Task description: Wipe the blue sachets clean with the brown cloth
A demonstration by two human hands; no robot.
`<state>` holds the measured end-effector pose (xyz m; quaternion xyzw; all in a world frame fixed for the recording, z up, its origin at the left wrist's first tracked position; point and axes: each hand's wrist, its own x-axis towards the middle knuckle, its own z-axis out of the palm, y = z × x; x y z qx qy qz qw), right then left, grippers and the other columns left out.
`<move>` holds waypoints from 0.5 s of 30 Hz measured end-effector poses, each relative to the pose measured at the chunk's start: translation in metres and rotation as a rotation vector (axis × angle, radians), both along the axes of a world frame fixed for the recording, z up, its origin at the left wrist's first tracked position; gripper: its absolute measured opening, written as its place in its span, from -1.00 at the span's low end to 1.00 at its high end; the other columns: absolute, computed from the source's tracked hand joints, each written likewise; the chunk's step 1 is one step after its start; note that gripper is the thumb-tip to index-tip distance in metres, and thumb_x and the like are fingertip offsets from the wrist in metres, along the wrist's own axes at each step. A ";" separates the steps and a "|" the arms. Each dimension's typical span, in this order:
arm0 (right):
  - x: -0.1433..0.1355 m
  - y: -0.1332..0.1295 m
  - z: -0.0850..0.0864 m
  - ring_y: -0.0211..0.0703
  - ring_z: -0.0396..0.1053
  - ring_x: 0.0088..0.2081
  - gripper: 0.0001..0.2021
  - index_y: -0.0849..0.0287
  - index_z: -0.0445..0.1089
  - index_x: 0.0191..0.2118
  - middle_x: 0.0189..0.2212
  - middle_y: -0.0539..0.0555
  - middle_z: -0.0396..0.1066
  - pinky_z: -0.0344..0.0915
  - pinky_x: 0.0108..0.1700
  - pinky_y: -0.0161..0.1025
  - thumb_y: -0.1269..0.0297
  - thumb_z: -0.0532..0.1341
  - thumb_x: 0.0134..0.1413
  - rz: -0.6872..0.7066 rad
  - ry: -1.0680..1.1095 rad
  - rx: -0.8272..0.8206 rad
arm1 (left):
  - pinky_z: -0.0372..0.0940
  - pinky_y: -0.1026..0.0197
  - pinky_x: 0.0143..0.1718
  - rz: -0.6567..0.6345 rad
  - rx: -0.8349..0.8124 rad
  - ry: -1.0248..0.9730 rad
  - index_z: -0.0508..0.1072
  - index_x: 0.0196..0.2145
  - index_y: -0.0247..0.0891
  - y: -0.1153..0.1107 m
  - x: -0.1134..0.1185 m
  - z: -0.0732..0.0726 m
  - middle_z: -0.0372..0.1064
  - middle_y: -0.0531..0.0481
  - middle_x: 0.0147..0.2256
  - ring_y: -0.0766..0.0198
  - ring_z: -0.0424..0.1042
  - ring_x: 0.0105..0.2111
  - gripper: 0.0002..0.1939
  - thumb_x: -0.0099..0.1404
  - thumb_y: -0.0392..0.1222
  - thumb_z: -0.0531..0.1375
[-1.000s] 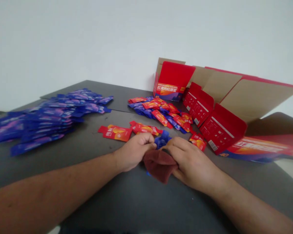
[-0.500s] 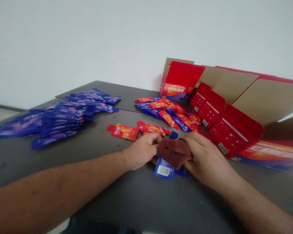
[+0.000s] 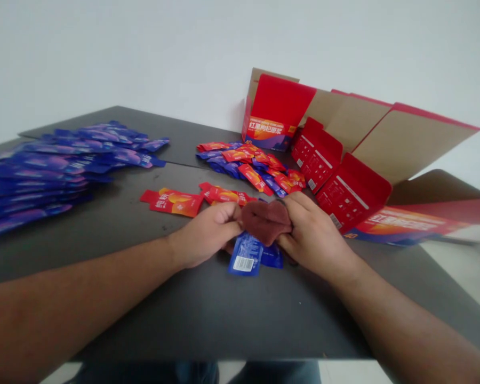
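A brown cloth point(image 3: 266, 221) is bunched between my two hands above the dark table. My right hand point(image 3: 314, 232) is closed on its right side, with a dark band at the fingers. My left hand point(image 3: 210, 232) is closed at the cloth's left edge, beside a blue sachet; what exactly its fingers pinch is partly hidden. That blue sachet point(image 3: 246, 253) hangs below the cloth, barcode side showing, and another blue sachet point(image 3: 272, 257) is just right of it. Two red sachets lie beyond my left hand, one flat at the left point(image 3: 176, 202), the other point(image 3: 224, 194) partly behind my fingers.
Many overlapping blue sachets point(image 3: 64, 165) cover the table's left side. A mixed pile of red and blue sachets point(image 3: 252, 165) lies at the middle back. Open red boxes point(image 3: 270, 120) stand at the back and right. The table's front edge point(image 3: 224, 358) is near my legs.
The view has shifted, so hands, sachets and boxes appear farther left and higher. My hands remain close together around the cloth, with the blue sachets still under it.
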<state>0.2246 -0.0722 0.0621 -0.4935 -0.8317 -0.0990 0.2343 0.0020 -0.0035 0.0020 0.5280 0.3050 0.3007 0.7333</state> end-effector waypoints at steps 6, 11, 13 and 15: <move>-0.005 -0.004 0.001 0.05 0.50 -0.11 -0.86 0.17 0.45 -0.05 -0.14 0.18 0.53 0.46 -0.10 -0.08 0.42 0.27 0.30 0.164 -0.023 -0.071 | 0.31 0.27 -0.43 0.045 0.054 -0.018 0.41 -0.34 -0.24 0.000 -0.003 0.002 0.39 0.10 -0.46 0.35 0.38 -0.49 -0.64 0.20 -0.08 0.52; -0.001 -0.001 0.001 0.01 0.43 -0.21 -0.86 0.05 0.29 -0.23 -0.23 0.13 0.47 0.41 -0.20 -0.10 0.41 0.27 0.20 -0.022 0.055 -0.004 | 0.48 0.14 -0.32 -0.037 0.058 0.018 0.49 -0.18 -0.22 -0.001 -0.002 0.002 0.51 0.02 -0.37 0.23 0.53 -0.42 -0.74 0.32 -0.08 0.44; 0.000 0.000 0.001 -0.02 0.42 -0.23 -0.85 0.03 0.28 -0.24 -0.25 0.10 0.46 0.40 -0.20 -0.12 0.40 0.27 0.22 0.029 0.040 -0.057 | 0.49 0.15 -0.32 -0.047 0.089 0.030 0.50 -0.17 -0.22 -0.001 -0.003 0.002 0.54 0.01 -0.34 0.23 0.54 -0.40 -0.75 0.31 -0.11 0.45; 0.000 0.000 0.001 -0.01 0.42 -0.21 -0.85 0.03 0.29 -0.23 -0.25 0.10 0.46 0.41 -0.18 -0.11 0.39 0.28 0.22 0.020 0.048 -0.062 | 0.47 0.18 -0.34 -0.048 0.124 0.043 0.50 -0.18 -0.21 0.000 -0.004 0.001 0.55 0.02 -0.34 0.25 0.53 -0.42 -0.77 0.31 -0.14 0.44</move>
